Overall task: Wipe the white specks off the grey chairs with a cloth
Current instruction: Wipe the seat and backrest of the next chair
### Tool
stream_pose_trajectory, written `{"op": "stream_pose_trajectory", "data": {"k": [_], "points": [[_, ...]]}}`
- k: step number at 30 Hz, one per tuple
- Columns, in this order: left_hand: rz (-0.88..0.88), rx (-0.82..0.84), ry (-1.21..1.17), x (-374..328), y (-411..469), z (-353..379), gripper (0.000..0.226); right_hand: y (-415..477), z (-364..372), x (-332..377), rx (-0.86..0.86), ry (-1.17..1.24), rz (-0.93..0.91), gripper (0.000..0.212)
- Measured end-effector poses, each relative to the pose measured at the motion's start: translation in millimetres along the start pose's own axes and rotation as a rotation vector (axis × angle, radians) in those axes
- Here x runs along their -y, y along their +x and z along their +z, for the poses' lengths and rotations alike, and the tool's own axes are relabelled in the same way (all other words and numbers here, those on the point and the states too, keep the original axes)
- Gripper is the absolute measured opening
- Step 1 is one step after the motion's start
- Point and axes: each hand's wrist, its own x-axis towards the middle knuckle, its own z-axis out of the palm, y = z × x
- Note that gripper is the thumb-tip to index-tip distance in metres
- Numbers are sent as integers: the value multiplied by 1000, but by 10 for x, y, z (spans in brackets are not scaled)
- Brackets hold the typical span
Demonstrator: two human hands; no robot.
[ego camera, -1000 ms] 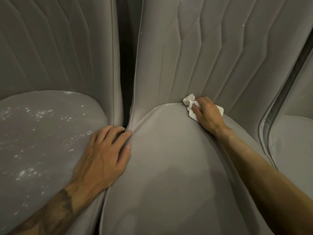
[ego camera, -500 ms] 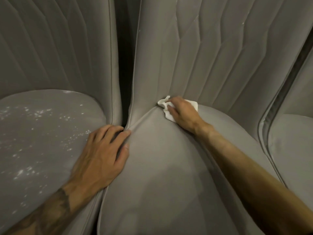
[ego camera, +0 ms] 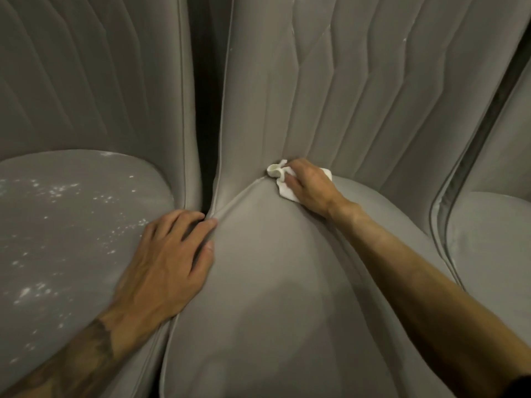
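White specks [ego camera: 57, 193] are dotting the padded grey fabric chair seat [ego camera: 83, 254] at frame left. Your left hand [ego camera: 166, 262] is lying flat, fingers released, where that seat meets the middle grey chair [ego camera: 258, 282]. Right of centre, your right hand [ego camera: 309, 182] is grasping the crumpled white cloth [ego camera: 283, 189], pressing it into that chair's back crease.

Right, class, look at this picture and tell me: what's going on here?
Someone is mid-clean. Their right hand grips a crumpled white cloth, pressing it into the crease where the middle grey upholstered chair's seat meets its backrest. Their left hand rests flat where two seats meet. That seat looks clean; white specks cover the left chair's seat.
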Motion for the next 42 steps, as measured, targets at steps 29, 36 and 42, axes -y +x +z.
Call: {"op": "stream_pose_trajectory", "data": {"k": [29,36,42], "points": [[-21,38,4,-7,-1,-20,41,-56,116,404,38,60,-191,18],[-21,68,-1,2,-4,-32,43,-147,125,490,139,72,-263,24],[-23,75,-6,-7,9,-35,42,-238,284,726,65,70,-238,18]]}}
